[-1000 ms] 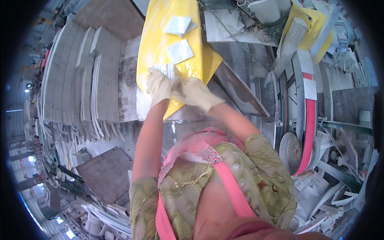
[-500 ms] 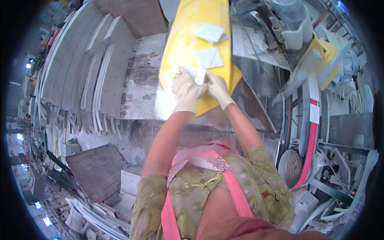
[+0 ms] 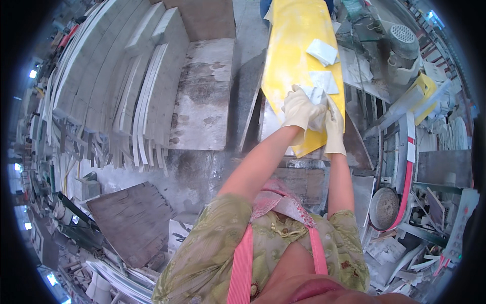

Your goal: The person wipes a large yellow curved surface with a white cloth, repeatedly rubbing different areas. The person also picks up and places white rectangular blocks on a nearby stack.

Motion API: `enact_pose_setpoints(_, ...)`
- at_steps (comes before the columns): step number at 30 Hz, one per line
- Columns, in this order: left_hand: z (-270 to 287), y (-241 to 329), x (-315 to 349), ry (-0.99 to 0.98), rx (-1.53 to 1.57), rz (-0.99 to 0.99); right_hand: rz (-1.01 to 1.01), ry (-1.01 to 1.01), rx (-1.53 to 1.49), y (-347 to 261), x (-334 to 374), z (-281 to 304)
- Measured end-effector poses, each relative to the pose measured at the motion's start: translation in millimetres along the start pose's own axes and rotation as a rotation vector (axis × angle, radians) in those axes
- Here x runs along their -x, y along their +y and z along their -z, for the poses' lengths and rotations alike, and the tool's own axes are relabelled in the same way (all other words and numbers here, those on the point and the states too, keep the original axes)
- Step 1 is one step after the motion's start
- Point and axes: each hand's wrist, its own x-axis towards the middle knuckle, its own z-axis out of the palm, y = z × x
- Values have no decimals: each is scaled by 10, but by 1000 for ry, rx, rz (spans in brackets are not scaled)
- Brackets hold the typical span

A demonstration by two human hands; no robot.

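Note:
My left hand, in a cream rubber glove, grips a whitish stone tile with grey veins from its left side. Gloved the same way, my right hand closes on the tile's right edge; part of the tile is hidden behind my fingers. Both hands are above the near end of a yellow-covered bench. Just beyond the held tile lies another pale tile. Farther off, a small pile of similar tiles rests on the yellow cover.
Long stone slabs stand stacked upright at the left, beside a stained board. A dark sheet lies low at the left. To the right are a machine with a red-edged belt, a motor and stone scraps.
The whole view has swung left, so the bench and my hands appear farther right. Both hands still hold the tile, which now sits at a different tilt.

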Motion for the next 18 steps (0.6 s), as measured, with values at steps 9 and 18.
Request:
enact_pose_setpoints(9, 108, -464, -364, -190, 290, -91, -33, 135, -33, -181, 26, -185)
enact_pose_setpoints(18, 362, -859, -686, -613, 859, 6, -273, 257, -117, -982, -49, -513)
